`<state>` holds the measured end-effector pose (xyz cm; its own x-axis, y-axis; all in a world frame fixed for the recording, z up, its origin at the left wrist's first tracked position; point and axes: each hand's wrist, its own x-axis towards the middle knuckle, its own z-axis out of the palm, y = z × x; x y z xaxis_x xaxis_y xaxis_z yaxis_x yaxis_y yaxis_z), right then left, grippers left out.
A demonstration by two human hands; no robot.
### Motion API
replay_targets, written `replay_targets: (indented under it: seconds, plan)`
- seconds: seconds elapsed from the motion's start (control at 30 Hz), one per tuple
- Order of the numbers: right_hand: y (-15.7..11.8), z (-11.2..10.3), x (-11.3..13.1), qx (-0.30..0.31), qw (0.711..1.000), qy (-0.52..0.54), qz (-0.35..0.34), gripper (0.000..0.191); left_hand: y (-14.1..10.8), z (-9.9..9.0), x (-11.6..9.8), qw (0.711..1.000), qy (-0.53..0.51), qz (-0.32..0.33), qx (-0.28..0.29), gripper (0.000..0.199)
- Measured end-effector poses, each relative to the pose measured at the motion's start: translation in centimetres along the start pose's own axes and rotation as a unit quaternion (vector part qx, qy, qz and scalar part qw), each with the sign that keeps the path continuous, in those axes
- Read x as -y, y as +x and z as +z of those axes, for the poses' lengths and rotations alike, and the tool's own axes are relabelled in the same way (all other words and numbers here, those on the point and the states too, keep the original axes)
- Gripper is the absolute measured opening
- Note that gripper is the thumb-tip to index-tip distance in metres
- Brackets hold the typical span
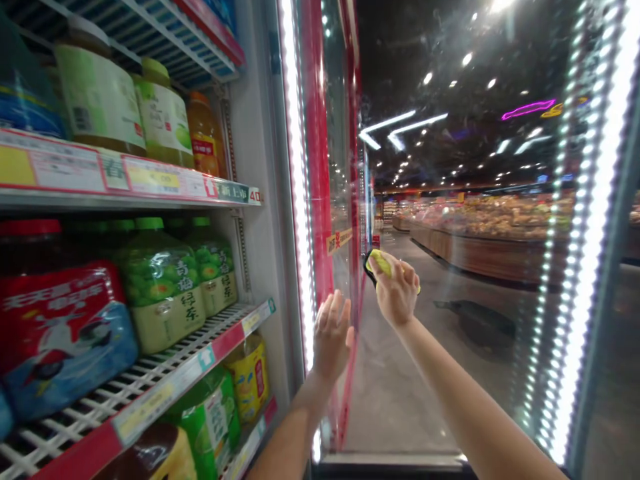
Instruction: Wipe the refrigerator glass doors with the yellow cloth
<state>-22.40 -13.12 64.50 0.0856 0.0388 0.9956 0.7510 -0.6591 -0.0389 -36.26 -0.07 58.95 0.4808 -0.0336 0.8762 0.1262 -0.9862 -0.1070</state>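
Observation:
My right hand (399,291) is wrapped around a yellow-green cleaning cloth (381,264) with a dark underside. It holds the cloth up at the inner face of the glass door (465,373), close to the red upright frame (356,287). To its left, my left hand (334,333) is raised with the fingers stretched out and nothing in them. That palm faces the red-edged glass beside a bright light strip (301,220); whether it touches the surface I cannot tell.
Wire shelves (195,350) on the left carry green tea bottles (157,287), a red-and-blue pack (65,333) and other drinks. Another light strip (575,267) runs down the right. Beyond the glass are a grey floor and a long produce stand (480,247).

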Motion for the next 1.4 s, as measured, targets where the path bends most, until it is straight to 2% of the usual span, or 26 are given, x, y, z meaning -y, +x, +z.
replay_targets:
  seconds: [0.07, 0.13, 0.2, 0.23, 0.27, 0.33, 0.43, 0.5, 0.57, 0.63, 0.7, 0.77, 0.8, 0.9, 1.0, 1.1, 1.2, 1.3, 1.4]
  plan:
    - [-2.1, -0.5, -0.5, -0.015, 0.999, -0.004, 0.044, 0.042, 1.9, -0.7, 0.4, 0.999, 0.032, -0.004, 0.025, 0.089]
    - [-5.3, -1.2, -0.4, -0.005, 0.999, -0.011, 0.040, 0.046, 3.4, -0.8, 0.4, 0.996, 0.058, 0.005, 0.061, 0.105]
    - [-7.4, -1.5, 0.0, 0.027, 0.999, -0.008, -0.021, 0.051, 4.3, -0.6, 0.2, 0.992, 0.072, 0.020, 0.098, 0.112]
    - [-7.5, -1.6, 0.1, 0.045, 0.997, -0.002, -0.055, 0.053, 4.6, -0.5, 0.0, 0.991, 0.076, 0.026, 0.111, 0.113]
    - [-6.9, -1.5, -0.1, 0.063, 0.995, 0.003, -0.078, 0.054, 4.8, -0.3, 0.0, 0.990, 0.078, 0.029, 0.118, 0.114]
    - [-4.6, -1.3, -1.3, 0.082, 0.994, 0.006, -0.070, 0.053, 5.0, 0.1, -0.1, 0.989, 0.082, 0.031, 0.116, 0.113]
    - [-1.8, -1.4, -4.2, 0.049, 0.998, -0.021, 0.026, 0.047, 5.0, 0.4, 0.0, 0.990, 0.086, 0.034, 0.102, 0.110]
    - [-2.3, -1.8, -5.5, 0.011, 0.996, -0.041, 0.075, 0.046, 5.1, 0.5, 0.1, 0.990, 0.089, 0.034, 0.100, 0.110]
    - [-4.3, -2.3, -5.8, -0.001, 0.995, -0.052, 0.087, 0.047, 5.2, 0.5, 0.1, 0.990, 0.091, 0.030, 0.100, 0.109]
    - [-6.0, -2.5, -5.4, 0.019, 0.997, -0.051, 0.057, 0.047, 5.3, 0.4, -0.1, 0.991, 0.090, 0.024, 0.098, 0.108]
    - [-6.1, -2.5, -5.3, 0.051, 0.998, -0.045, -0.002, 0.046, 5.4, 0.4, -0.5, 0.992, 0.087, 0.018, 0.093, 0.105]
    - [-4.6, -2.5, -6.3, 0.060, 0.997, -0.043, -0.030, 0.044, 5.4, 0.5, -1.3, 0.994, 0.078, 0.010, 0.078, 0.103]
    - [-3.6, -2.5, -7.2, 0.054, 0.997, -0.046, -0.021, 0.045, 5.3, 0.5, -1.9, 0.995, 0.070, 0.007, 0.069, 0.103]
    - [-2.0, -3.1, -10.0, 0.017, 0.996, -0.060, 0.070, 0.048, 5.5, 1.0, -4.3, 0.997, 0.043, 0.023, 0.057, 0.107]
    - [-3.4, -3.7, -10.8, 0.000, 0.989, -0.072, 0.131, 0.051, 6.2, 1.6, -7.0, 0.995, 0.029, 0.057, 0.072, 0.109]
    - [-4.5, -3.6, -9.8, 0.040, 0.994, -0.073, 0.076, 0.053, 7.5, 2.6, -9.1, 0.995, 0.026, 0.071, 0.069, 0.110]
    - [-2.5, -3.3, -10.7, 0.052, 0.995, -0.076, 0.022, 0.055, 8.9, 3.7, -10.2, 0.996, 0.031, 0.068, 0.058, 0.113]
    - [-0.2, -3.7, -14.2, -0.006, 0.991, -0.098, 0.087, 0.058, 9.9, 4.6, -10.6, 0.996, 0.032, 0.069, 0.053, 0.115]
    - [-1.5, -4.4, -16.9, -0.052, 0.979, -0.123, 0.152, 0.058, 10.2, 5.1, -10.9, 0.996, 0.035, 0.067, 0.055, 0.118]
